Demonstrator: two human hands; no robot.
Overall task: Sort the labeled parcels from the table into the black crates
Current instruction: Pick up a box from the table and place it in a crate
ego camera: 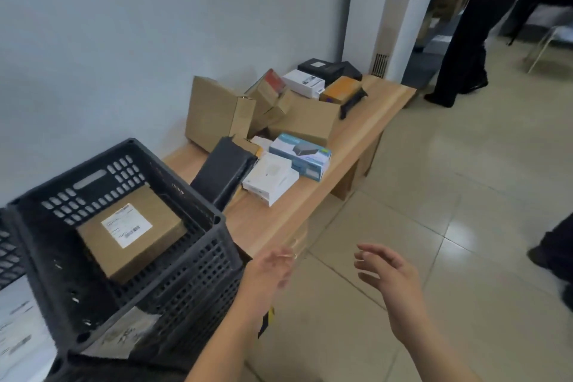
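Note:
A black crate stands at the near left end of the wooden table. Inside it lies a brown parcel with a white label on top. Further along the table is a pile of parcels: brown cardboard boxes, a black sleeve, a white box, a blue-and-white box, and smaller boxes at the far end. My left hand hovers beside the crate's right corner, fingers relaxed, holding nothing. My right hand is raised over the floor, fingers spread, also empty.
A second black crate shows at the left edge, and another sits under the first. A person in dark clothes stands by the doorway at the far right. A dark shoe is at the right edge. Tiled floor runs along the table's right side.

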